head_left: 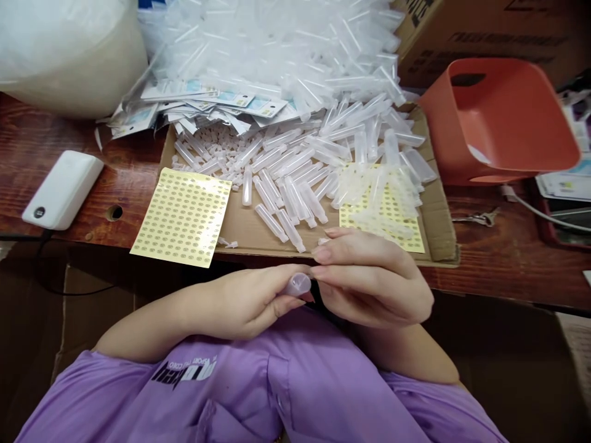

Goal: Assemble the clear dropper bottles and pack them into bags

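My left hand (249,301) is closed around a translucent plastic tube (298,283), whose round end points up toward me. Close against it, my right hand (373,277) has its fingertips pinched together by the tube's side; whatever they hold, if anything, is hidden. Beyond both hands, loose clear tubes (295,203) lie in a shallow cardboard tray (249,243). A yellow sheet of small round stickers (182,215) rests over the tray's left edge. On the right, a second yellow sticker sheet (383,227) is partly covered by clear plastic pieces.
Behind the tray rises a heap of clear tubes (277,43) beside printed packets (221,101). An orange bin (503,123) stands at right, near keys (482,218). To the left are a white power bank (63,189) and a large white bag (69,55).
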Action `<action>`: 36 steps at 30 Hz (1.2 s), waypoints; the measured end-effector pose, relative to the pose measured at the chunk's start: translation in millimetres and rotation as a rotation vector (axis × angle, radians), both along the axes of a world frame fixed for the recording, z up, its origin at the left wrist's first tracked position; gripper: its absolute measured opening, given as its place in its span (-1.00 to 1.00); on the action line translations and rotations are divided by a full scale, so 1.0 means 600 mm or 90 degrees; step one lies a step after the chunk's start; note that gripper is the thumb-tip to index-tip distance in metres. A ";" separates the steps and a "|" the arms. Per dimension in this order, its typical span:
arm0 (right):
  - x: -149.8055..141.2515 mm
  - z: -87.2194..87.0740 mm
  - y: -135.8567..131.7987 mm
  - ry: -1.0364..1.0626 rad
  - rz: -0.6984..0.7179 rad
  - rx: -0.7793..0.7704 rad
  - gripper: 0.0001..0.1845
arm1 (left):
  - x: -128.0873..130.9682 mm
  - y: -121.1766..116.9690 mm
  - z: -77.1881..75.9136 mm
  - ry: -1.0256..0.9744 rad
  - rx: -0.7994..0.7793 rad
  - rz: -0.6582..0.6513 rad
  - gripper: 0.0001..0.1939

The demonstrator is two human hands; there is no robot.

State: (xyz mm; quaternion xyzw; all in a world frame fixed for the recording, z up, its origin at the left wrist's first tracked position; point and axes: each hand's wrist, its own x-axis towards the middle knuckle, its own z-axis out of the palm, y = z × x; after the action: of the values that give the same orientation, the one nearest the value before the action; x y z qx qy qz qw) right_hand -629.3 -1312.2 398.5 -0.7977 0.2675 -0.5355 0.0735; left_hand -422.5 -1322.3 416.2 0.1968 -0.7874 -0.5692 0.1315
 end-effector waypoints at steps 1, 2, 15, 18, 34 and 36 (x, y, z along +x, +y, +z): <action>-0.003 -0.003 0.002 0.008 0.002 0.006 -0.82 | 0.000 -0.001 -0.004 0.008 0.006 -0.019 -0.76; -0.005 -0.005 0.003 0.013 0.007 0.013 -0.83 | 0.000 -0.003 -0.007 0.020 0.013 -0.039 -0.74; -0.010 -0.006 0.002 -0.035 0.184 0.111 -0.88 | -0.004 -0.041 -0.037 0.127 0.235 -0.259 -0.74; -0.013 -0.002 0.000 -0.017 0.199 0.116 -0.87 | -0.005 -0.046 -0.042 0.142 0.282 -0.278 -0.74; -0.033 0.023 0.005 0.096 0.198 0.170 -0.88 | -0.007 -0.036 -0.054 0.179 0.381 -0.268 -0.74; -0.035 0.026 0.005 0.112 0.197 0.172 -0.88 | -0.009 -0.035 -0.056 0.193 0.398 -0.265 -0.78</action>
State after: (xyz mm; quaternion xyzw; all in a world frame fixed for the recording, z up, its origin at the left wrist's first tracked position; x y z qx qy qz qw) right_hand -650.5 -1308.9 414.2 -0.8558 0.2169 -0.4055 0.2370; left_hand -427.6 -1343.0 382.8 -0.0228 -0.5710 -0.8183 0.0618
